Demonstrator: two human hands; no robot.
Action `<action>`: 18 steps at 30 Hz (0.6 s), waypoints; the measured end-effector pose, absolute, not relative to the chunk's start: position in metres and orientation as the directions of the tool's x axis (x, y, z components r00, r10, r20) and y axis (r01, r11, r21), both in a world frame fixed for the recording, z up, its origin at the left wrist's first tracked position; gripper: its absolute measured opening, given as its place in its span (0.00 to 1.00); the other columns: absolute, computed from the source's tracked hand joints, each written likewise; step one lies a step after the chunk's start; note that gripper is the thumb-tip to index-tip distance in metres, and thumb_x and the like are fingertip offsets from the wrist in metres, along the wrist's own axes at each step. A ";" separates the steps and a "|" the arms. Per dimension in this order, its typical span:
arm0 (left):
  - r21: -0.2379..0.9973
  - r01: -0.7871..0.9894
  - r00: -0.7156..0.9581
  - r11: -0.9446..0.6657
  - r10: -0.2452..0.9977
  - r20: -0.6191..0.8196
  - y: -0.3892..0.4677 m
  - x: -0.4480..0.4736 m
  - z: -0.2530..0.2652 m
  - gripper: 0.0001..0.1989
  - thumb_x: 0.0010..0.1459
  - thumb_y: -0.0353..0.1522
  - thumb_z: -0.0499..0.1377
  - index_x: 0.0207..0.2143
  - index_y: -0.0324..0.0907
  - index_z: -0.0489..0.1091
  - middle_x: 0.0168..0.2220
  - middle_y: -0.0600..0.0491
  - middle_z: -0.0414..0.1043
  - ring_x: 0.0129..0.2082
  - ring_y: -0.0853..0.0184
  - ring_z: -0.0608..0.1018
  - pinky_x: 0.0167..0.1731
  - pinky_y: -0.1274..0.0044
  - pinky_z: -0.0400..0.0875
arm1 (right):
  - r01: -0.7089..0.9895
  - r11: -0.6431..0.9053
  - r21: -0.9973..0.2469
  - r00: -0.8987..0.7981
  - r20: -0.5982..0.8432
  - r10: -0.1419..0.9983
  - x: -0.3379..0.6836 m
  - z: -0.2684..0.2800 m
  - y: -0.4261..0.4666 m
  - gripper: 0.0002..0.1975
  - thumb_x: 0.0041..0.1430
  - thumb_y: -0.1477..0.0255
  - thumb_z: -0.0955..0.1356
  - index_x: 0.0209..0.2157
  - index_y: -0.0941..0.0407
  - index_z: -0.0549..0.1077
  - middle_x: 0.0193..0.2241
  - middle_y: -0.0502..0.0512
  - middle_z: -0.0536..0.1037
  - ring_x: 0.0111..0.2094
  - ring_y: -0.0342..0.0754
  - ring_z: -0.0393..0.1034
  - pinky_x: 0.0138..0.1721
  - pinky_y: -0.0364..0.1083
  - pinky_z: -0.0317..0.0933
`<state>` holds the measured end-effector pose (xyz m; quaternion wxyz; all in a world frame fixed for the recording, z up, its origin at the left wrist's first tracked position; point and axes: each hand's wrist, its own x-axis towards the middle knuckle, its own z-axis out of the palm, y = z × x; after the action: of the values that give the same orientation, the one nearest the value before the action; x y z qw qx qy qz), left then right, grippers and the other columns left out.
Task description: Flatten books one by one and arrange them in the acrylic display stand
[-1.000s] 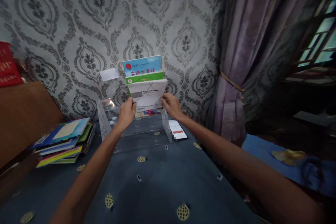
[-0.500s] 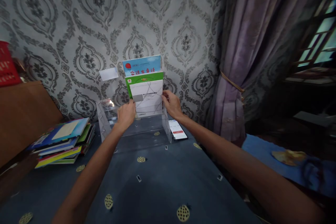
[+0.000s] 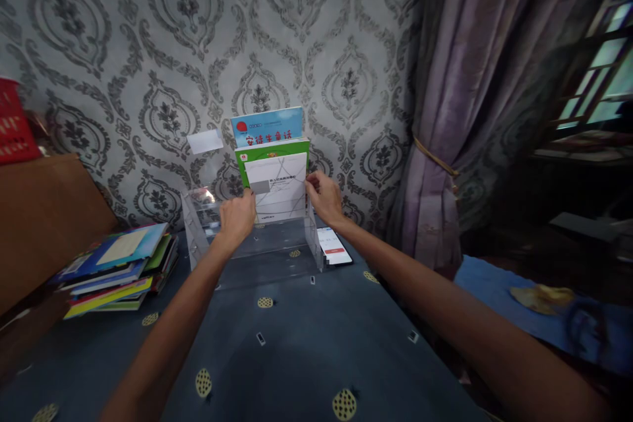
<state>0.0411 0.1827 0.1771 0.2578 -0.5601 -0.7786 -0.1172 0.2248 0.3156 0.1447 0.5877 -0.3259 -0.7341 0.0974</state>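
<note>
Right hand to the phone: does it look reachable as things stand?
Probably yes: the phone lies outside the clear rack, with nothing seen on top. The right hand, though, seems to hold the white booklet and would likely have to leave it.

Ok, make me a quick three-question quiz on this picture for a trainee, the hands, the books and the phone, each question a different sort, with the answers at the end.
1. Multiple choice. Which stands just in front of the green book?
A) the blue book
B) the white booklet
C) the red basket

2. True or false. The left hand and the right hand are at opposite side edges of that front item.

3. Fill the gap. As the wearer sees it, the phone lies to the ____ of the clear stand.

Key: 1. B; 2. True; 3. right.
</note>
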 end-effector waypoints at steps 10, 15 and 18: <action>-0.119 0.927 -0.241 0.356 0.809 0.537 0.180 0.040 0.178 0.22 0.72 0.37 0.40 0.53 0.39 0.69 0.38 0.38 0.80 0.40 0.47 0.83 0.38 0.62 0.72 | 0.384 0.752 -0.535 -0.063 0.798 0.600 0.226 0.144 0.309 0.05 0.59 0.68 0.64 0.33 0.53 0.70 0.32 0.57 0.79 0.33 0.54 0.73 0.36 0.49 0.63; -0.098 0.929 -0.251 0.356 0.805 0.538 0.178 0.041 0.177 0.23 0.72 0.38 0.40 0.54 0.40 0.69 0.38 0.38 0.80 0.40 0.48 0.82 0.39 0.62 0.72 | 0.402 0.718 -0.568 -0.041 0.773 0.633 0.228 0.143 0.306 0.05 0.58 0.67 0.65 0.30 0.52 0.67 0.29 0.55 0.78 0.31 0.53 0.72 0.33 0.48 0.61; -0.096 0.930 -0.248 0.354 0.801 0.545 0.176 0.042 0.176 0.22 0.72 0.38 0.40 0.53 0.41 0.70 0.37 0.39 0.80 0.40 0.47 0.83 0.38 0.63 0.72 | 0.408 0.712 -0.572 -0.051 0.764 0.643 0.229 0.142 0.304 0.05 0.59 0.66 0.65 0.31 0.52 0.67 0.29 0.54 0.78 0.30 0.52 0.72 0.33 0.48 0.61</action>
<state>0.0418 0.1763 0.1765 0.2613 -0.5547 -0.7801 -0.1239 0.2286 0.3041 0.1423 0.5836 -0.3662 -0.7178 0.1005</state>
